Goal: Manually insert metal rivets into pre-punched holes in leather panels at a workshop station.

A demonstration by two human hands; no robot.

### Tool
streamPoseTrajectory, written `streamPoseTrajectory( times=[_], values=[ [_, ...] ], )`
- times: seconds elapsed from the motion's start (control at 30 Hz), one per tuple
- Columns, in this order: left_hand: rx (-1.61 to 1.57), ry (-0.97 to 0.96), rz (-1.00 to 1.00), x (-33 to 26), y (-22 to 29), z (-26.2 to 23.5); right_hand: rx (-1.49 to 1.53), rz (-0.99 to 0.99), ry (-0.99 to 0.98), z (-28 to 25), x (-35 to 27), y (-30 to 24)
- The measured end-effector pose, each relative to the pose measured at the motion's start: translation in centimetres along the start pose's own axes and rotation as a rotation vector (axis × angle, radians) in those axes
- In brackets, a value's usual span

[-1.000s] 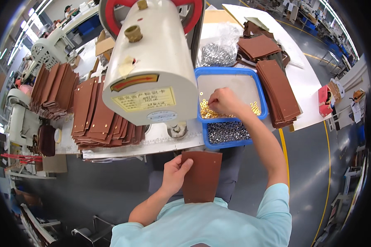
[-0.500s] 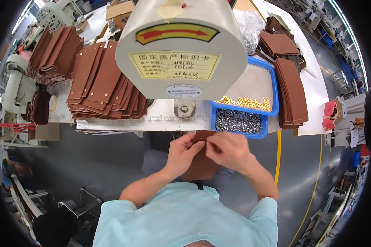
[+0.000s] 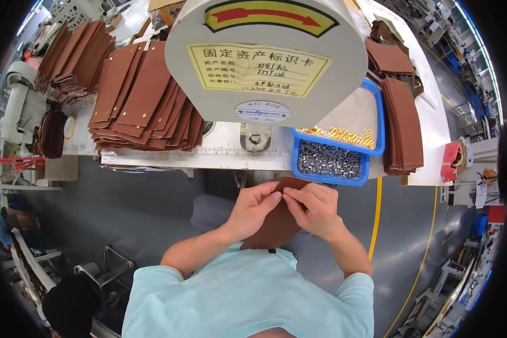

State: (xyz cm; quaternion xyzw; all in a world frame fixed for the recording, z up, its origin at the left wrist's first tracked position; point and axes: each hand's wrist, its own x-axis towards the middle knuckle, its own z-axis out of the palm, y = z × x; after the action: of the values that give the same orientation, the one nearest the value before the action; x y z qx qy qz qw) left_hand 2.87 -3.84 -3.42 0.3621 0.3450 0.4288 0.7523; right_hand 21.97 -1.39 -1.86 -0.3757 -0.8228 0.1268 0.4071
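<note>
Left hand (image 3: 255, 207) and right hand (image 3: 312, 207), fingertips together

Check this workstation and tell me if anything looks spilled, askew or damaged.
Nothing looks spilled or damaged. The gold studs and silver studs sit inside their blue trays. The brown leather stacks on the table are fanned loosely rather than squared. Both hands, left hand and right hand, hold a brown leather piece.

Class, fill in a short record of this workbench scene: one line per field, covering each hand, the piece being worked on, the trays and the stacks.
Left hand: grips the brown leather piece
Right hand: pinches at the piece's top edge, fingertips meeting the left's
Blue trays: gold studs at the back, silver studs in front
Stacks: brown leather panels left of the white machine; more at right
</note>
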Motion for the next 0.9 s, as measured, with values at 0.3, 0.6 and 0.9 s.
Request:
streamPoseTrajectory(
  times=[0.3,0.6,0.9],
  values=[
    [0.089,0.001,-0.006,-0.3,0.2,0.3,0.076,0.094,0.055,0.0,-0.6,-0.3],
    [0.584,0.060,0.155,-0.5,1.2,0.1,0.266,0.406,0.018,-2.1,0.3,0.1],
    [0.879,0.023,0.563,-0.2,1.1,-1.3,-0.301,0.394,-0.200,-2.4,-0.2,7.1]
  ],
)
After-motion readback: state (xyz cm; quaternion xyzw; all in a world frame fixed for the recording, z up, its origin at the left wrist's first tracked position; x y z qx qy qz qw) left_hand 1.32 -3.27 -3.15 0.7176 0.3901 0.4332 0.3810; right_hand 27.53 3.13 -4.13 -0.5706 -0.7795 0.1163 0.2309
